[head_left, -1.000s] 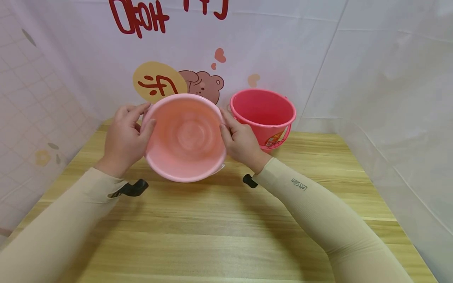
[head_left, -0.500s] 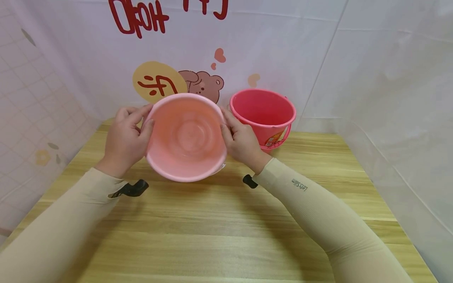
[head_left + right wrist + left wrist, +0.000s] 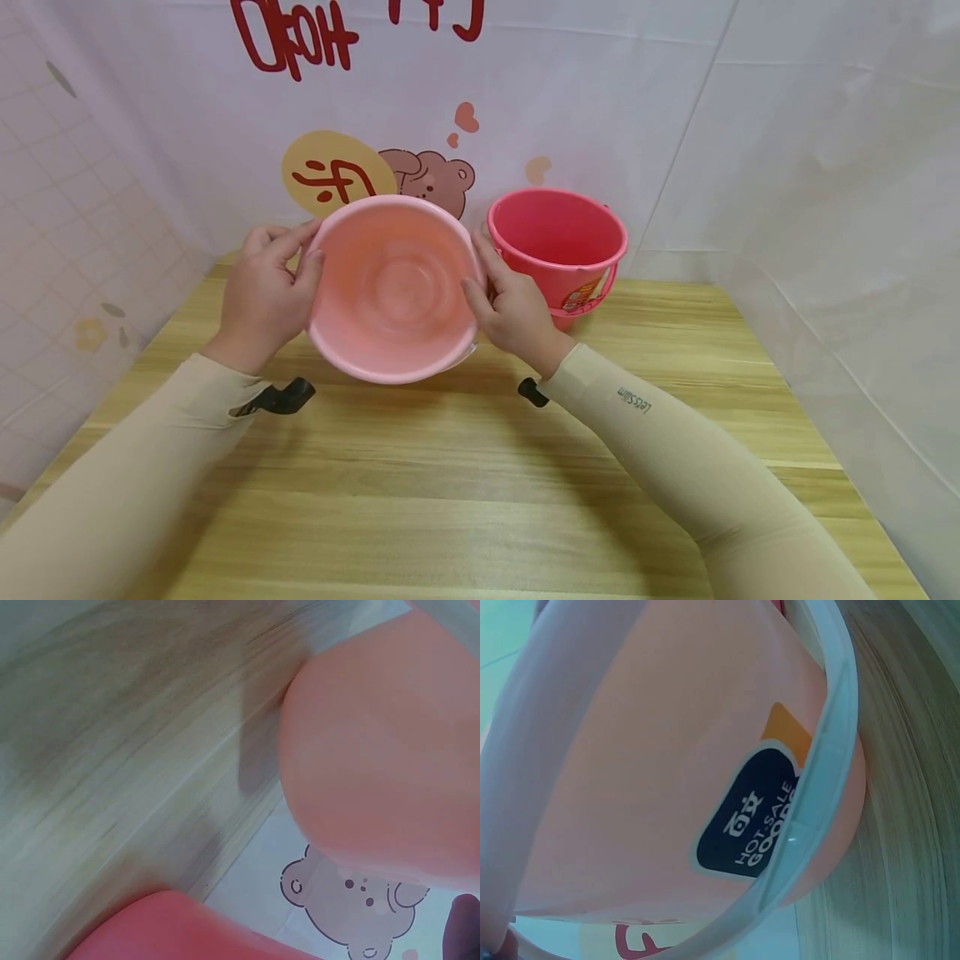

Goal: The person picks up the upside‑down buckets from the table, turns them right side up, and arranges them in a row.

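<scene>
A light pink bucket (image 3: 401, 287) is tilted so that its open mouth faces me in the head view, with its inside bare. My left hand (image 3: 262, 296) grips the left of its rim, thumb in front and fingers behind. On the opposite side my right hand (image 3: 521, 317) pinches the rim between thumb and fingers. A pale bail handle (image 3: 821, 772) crosses the bucket's outer wall in the left wrist view, over a dark label (image 3: 750, 814) with white lettering. The right wrist view shows the bucket's smooth outer side (image 3: 382, 750) over the wood surface.
A deeper pink bucket (image 3: 555, 233) stands upright behind my right hand, its handle hanging at the front. Wood-grain table (image 3: 420, 500) spreads below. A printed white backdrop (image 3: 585, 100) rises behind, and a pale side wall (image 3: 847, 208) closes the right.
My right hand has shifted slightly down along the rim, its thumb a little further to the left. The light pink bucket has risen a touch. My left hand stays nearly in place.
</scene>
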The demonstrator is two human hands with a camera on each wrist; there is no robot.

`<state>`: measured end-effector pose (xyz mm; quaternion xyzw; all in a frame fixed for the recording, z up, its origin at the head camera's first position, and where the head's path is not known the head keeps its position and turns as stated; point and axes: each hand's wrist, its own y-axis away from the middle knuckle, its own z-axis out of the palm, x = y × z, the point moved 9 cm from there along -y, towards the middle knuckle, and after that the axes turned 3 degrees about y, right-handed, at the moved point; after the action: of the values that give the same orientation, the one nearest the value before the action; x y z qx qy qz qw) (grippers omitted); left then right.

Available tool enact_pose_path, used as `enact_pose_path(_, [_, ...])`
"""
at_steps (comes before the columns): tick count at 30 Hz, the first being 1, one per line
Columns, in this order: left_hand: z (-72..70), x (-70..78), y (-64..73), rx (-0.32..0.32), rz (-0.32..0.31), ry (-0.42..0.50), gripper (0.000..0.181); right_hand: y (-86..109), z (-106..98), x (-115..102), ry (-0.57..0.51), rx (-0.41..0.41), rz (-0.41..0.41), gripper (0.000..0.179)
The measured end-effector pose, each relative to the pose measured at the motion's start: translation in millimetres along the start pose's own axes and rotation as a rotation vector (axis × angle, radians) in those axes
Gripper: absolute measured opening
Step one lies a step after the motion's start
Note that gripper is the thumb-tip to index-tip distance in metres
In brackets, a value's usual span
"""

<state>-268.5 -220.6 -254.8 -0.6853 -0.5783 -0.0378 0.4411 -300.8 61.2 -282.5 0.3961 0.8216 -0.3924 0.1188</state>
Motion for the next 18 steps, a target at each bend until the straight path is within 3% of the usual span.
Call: enact_pose_path(18, [0.7,-1.5,-0.7,-0.037,-0.013,0.012,0.049,-1.6,-1.7,-1.8,0.066,0.023,0.001,0.064])
